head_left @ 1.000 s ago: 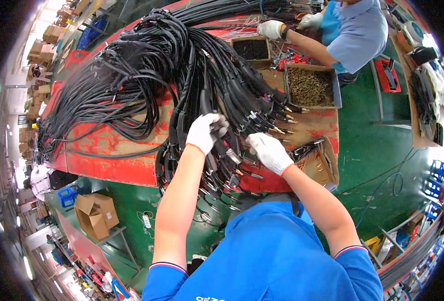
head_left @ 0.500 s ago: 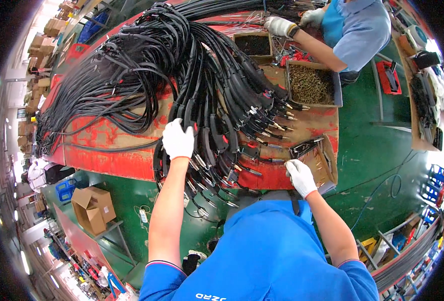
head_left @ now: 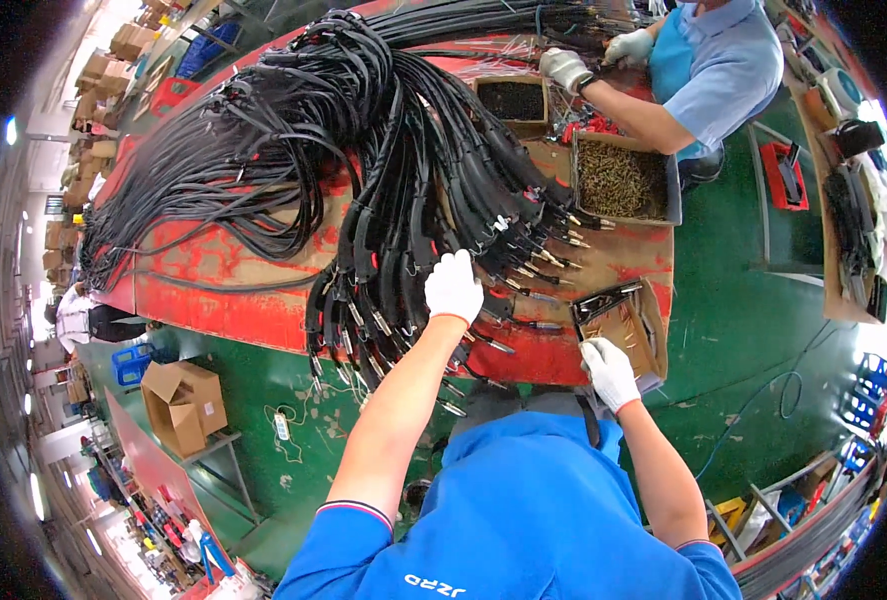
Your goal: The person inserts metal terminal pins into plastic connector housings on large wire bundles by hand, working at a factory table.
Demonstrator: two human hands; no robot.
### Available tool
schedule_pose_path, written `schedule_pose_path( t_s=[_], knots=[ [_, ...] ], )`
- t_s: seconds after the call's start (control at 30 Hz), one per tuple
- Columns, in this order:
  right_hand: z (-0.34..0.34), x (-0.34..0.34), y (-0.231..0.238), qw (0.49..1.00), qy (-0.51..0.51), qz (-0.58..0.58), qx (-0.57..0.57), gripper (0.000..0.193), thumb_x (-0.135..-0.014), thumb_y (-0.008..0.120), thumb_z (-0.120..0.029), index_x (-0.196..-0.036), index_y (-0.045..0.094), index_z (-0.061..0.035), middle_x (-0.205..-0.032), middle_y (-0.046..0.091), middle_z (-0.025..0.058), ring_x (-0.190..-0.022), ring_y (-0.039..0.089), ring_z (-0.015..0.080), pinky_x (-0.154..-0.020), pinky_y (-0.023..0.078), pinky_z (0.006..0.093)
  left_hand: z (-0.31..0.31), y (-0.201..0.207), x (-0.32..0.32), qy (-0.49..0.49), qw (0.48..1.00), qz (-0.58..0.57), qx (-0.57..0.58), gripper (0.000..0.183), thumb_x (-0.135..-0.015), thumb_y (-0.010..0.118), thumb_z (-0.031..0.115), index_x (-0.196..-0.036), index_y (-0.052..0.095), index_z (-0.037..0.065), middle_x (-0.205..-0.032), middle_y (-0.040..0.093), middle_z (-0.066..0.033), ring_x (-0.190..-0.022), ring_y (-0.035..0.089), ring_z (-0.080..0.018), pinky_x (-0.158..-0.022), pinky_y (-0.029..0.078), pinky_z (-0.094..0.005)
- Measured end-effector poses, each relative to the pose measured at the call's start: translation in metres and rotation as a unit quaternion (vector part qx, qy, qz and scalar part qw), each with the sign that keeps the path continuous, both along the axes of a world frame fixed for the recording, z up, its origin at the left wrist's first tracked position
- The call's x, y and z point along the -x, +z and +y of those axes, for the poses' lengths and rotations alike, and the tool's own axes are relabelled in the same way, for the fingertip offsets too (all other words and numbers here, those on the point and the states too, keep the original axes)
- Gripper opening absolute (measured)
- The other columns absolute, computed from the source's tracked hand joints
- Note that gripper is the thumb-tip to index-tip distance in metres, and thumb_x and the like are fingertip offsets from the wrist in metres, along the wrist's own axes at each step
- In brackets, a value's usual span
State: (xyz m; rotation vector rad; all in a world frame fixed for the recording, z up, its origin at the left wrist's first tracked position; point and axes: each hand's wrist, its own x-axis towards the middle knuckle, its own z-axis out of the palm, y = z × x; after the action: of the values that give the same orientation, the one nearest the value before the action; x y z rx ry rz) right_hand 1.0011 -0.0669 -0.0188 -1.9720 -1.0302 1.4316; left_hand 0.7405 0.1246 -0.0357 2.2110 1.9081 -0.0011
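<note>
Many black welding torches (head_left: pixel 418 235), their cables heaped together, lie on the red table with metal-tipped ends toward me. My left hand (head_left: pixel 453 288), in a white glove, is among the torch handles, fingers curled and together; what they grip is hidden beneath the glove. To the right, my gloved right hand (head_left: pixel 610 372) is closed in a pinch at the near left edge of an open cardboard box (head_left: pixel 646 335). Anything between those fingertips is too small to make out. Dark slim parts (head_left: pixel 608 300) lie along the far left side of that box.
A box of small brass-coloured parts (head_left: pixel 618 178) and a box of dark bits (head_left: pixel 513 98) stand farther back. Across the table, a co-worker's gloved hands (head_left: pixel 566 70) handle cables. An empty-looking carton (head_left: pixel 185 405) is left of the red table (head_left: pixel 213 318).
My left hand has moved right across the torches, and its fingers have drawn together. My right hand has shifted slightly right and nearer, beside the cardboard box.
</note>
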Motion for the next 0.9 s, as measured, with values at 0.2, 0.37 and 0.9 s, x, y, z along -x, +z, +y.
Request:
schedule_pose_path(
  t_s=[0.2, 0.37, 0.9],
  knots=[
    [-0.024, -0.019, -0.005, 0.999, 0.019, -0.03, -0.011, 0.036, -0.1, 0.056, -0.031, -0.111, 0.068, 0.0006, -0.089, 0.071, 0.0163, -0.084, 0.068, 0.0243, -0.08, 0.052, 0.0358, -0.002, -0.001, 0.005, 0.016, 0.998, 0.039, -0.049, 0.025, -0.079, 0.069, 0.019, -0.098, 0.059, 0.007, -0.098, 0.062, -0.0167, -0.09, 0.067, -0.0371, -0.076, 0.056, -0.0494],
    [-0.04, -0.042, -0.004, 0.995, 0.014, -0.082, -0.056, 0.035, -0.1, 0.057, -0.029, -0.111, 0.068, 0.0015, -0.103, 0.072, 0.0201, -0.097, 0.069, 0.0316, -0.087, 0.052, 0.038, -0.003, 0.002, 0.021, -0.014, 0.996, 0.072, -0.043, 0.028, -0.08, 0.071, 0.024, -0.1, 0.061, 0.008, -0.098, 0.063, -0.0148, -0.093, 0.066, -0.036, -0.079, 0.055, -0.0497],
    [-0.085, -0.023, 0.012, 0.99, -0.091, -0.108, -0.017, 0.034, -0.1, 0.057, -0.028, -0.112, 0.068, 0.002, -0.106, 0.071, 0.0209, -0.101, 0.069, 0.0321, -0.09, 0.051, 0.0379, 0.08, 0.036, -0.044, 0.172, 0.954, -0.246, 0.019, 0.072, -0.089, 0.059, 0.066, -0.12, 0.062, 0.001, -0.121, 0.066, -0.024, -0.111, 0.065, -0.041, -0.097, 0.051, -0.0477]
  ],
)
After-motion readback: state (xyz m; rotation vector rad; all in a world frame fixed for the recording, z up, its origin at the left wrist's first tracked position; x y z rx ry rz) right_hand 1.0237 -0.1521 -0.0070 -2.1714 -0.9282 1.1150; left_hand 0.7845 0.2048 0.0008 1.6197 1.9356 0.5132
